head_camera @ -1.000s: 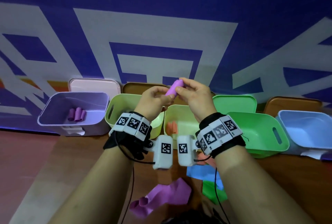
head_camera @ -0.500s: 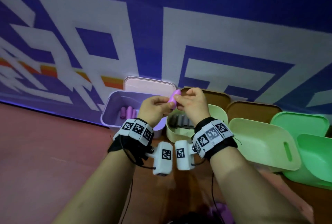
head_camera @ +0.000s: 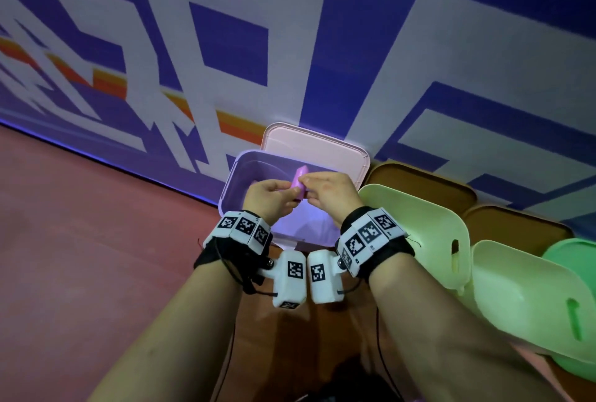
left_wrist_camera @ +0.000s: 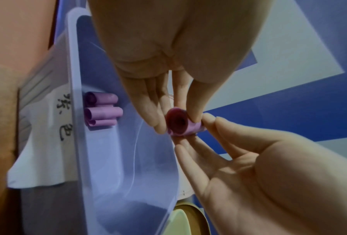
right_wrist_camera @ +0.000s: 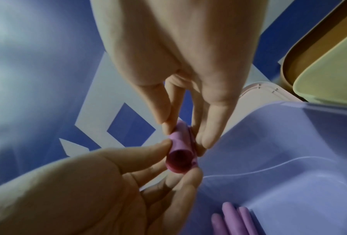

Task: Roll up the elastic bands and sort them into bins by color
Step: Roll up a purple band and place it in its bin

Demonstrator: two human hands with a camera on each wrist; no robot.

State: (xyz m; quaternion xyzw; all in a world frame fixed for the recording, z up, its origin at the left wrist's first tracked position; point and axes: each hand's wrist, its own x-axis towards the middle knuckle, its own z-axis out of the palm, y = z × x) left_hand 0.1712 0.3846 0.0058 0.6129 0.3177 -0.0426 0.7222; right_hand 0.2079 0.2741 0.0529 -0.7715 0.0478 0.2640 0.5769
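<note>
Both hands share the grip: left hand (head_camera: 271,200) and right hand (head_camera: 329,197) pinch the rolled purple band (head_camera: 299,183) above the lavender bin (head_camera: 230,182). Best keep the coil tight and let go low inside. Three purple rolls (left_wrist_camera: 101,111) lie in that bin already.

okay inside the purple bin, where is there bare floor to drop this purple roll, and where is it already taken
The purple bin holds three rolled purple bands bunched against the wall that carries the paper label. The rest of its floor, toward the pale yellow-green bin, looks bare. Both hands pinch the purple roll above it.
</note>
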